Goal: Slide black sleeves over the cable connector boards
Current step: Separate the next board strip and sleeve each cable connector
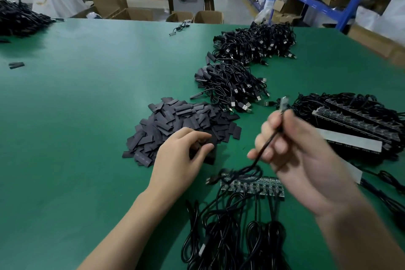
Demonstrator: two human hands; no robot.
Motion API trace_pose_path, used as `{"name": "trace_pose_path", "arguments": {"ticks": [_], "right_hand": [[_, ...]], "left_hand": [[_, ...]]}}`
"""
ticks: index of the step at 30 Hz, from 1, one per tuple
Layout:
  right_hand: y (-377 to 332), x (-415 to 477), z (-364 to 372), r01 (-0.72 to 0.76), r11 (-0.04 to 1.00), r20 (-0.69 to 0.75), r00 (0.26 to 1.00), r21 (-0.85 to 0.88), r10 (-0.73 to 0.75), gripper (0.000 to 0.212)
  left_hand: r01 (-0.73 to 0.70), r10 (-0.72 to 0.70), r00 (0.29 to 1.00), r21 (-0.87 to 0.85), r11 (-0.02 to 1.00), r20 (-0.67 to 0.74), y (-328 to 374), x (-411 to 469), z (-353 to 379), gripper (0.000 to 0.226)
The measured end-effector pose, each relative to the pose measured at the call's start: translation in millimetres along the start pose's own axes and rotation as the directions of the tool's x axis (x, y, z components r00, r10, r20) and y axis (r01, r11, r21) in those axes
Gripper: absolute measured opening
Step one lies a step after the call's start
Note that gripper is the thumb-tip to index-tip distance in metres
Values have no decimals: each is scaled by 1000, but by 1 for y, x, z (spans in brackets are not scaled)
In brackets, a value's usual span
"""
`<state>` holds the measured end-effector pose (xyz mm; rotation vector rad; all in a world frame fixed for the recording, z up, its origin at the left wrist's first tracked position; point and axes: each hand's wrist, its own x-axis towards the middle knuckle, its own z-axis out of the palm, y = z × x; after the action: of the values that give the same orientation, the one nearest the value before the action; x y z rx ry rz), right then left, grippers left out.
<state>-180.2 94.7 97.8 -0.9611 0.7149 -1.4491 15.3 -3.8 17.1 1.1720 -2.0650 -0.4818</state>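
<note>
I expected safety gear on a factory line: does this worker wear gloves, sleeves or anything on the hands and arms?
No. The left hand and right hand are bare: no gloves, rings or watch show. The left forearm and right forearm are bare, no sleeve in view. The right hand is blurred.

Two hands: left hand [177, 155], right hand [300, 155]. One heap of black sleeves [175, 120], too many to count. Three cable heaps: mid-table heap [230, 85], farther heap [254, 41], far-left heap [19, 19]. Two single cables: held cable [269, 140], lone cable [179, 27]. One front board strip [252, 184]; at least two stacked strips [355, 116] at right.
</note>
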Motion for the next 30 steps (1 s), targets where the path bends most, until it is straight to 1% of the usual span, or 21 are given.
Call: {"name": "trace_pose_path", "arguments": {"ticks": [2, 4, 6, 7, 9, 11, 12, 14, 15, 16, 18, 20, 22, 24, 27, 30], "right_hand": [[-19, 0, -3, 86, 996, 22, 996, -27, -85, 28], [-36, -1, -6, 146, 982, 20, 989, -122, -145, 27], [-49, -5, -8, 144, 949, 7, 989, -281, -148, 27], [-52, -7, -9, 107, 915, -15, 992, -388, -123, 29], [-52, -9, -13, -21, 791, -87, 995, -611, -40, 31], [-39, -7, -20, -156, 612, -155, 986, -776, 55, 28], [-28, -5, -22, -206, 519, -193, 978, -830, 79, 27], [-4, -2, -27, -259, 364, -257, 965, -895, 55, 30], [8, 0, -28, -279, 316, -282, 959, -907, 36, 32], [19, 2, -29, -292, 299, -299, 954, -908, 23, 33], [41, 4, -32, -300, 332, -313, 950, -894, 14, 33], [56, 5, -34, -302, 385, -329, 944, -872, -4, 33], [62, 6, -37, -291, 448, -345, 937, -845, -44, 34], [62, 6, -39, -262, 520, -346, 936, -813, -69, 37], [61, 4, -40, -224, 556, -292, 956, -800, -37, 34], [61, 3, -37, -210, 605, -256, 966, -768, 11, 30]], "left_hand": [[-52, 50, 999, 157, 986, 19, 4, 7, 4, 27], [-79, 75, 997, 251, 965, 24, 8, 14, 8, 30], [-81, 65, 996, 337, 938, 56, 11, 23, 13, 33], [-76, 49, 995, 379, 922, 81, 11, 27, 16, 34], [-61, 12, 993, 433, 899, 115, 12, 32, 19, 33], [-46, -13, 992, 458, 888, 123, 12, 33, 20, 29], [-45, -16, 992, 471, 881, 125, 12, 33, 21, 27], [-56, -8, 992, 500, 864, 125, 12, 33, 22, 24], [-63, 0, 992, 506, 860, 124, 11, 33, 22, 24], [-71, 12, 993, 502, 862, 120, 11, 33, 21, 23], [-96, 53, 993, 466, 880, 105, 11, 32, 17, 22], [-139, 118, 990, 385, 912, 76, 11, 26, 11, 19], [-165, 157, 986, 241, 957, 49, 11, 18, 5, 16], [-160, 157, 986, 52, 986, 58, 10, 6, 3, 16], [-167, 179, 982, -161, 973, 67, 10, -9, 4, 17], [-208, 215, 977, -239, 948, 5, 10, -15, 6, 17]]}}
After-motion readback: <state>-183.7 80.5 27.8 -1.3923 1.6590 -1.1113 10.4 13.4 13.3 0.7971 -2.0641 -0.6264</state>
